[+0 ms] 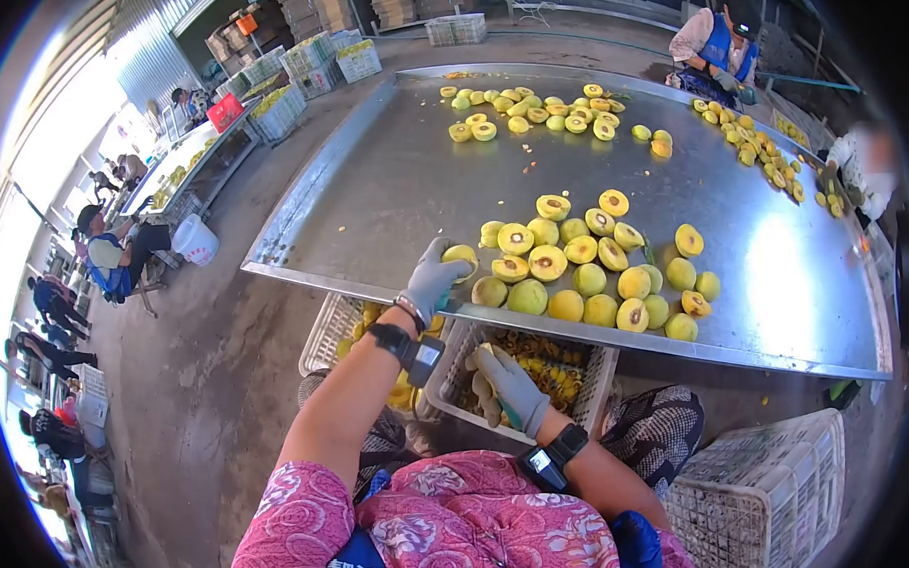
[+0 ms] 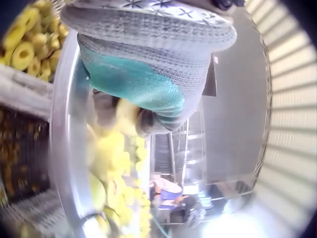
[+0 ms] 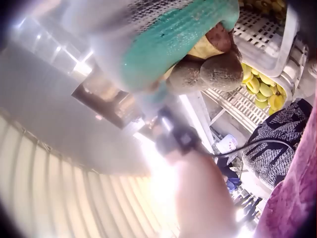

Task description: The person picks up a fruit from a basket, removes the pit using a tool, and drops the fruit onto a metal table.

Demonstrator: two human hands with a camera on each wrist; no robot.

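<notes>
At the metal table's near edge, my gloved left hand (image 1: 436, 275) grips a halved yellow peach (image 1: 461, 262). The left wrist view shows dark-stained glove fingers (image 2: 105, 110) around it. My gloved right hand (image 1: 510, 382) is lower, over a crate (image 1: 446, 392) of brown and yellow scraps (image 1: 553, 376). In the right wrist view, its curled fingers (image 3: 221, 71) pinch a pale yellow piece (image 3: 203, 49), mostly hidden by the glove; I cannot tell what it is. Just right of my left hand lie several peach halves (image 1: 548, 263), some with the cut face up.
The metal table (image 1: 391, 196) carries another peach group (image 1: 534, 111) at its far side and a row (image 1: 755, 148) along the right. A second crate (image 1: 328, 333) with peaches stands lower left. An upturned white crate (image 1: 753, 504) is at my right. Another person (image 1: 717, 49) works across the table.
</notes>
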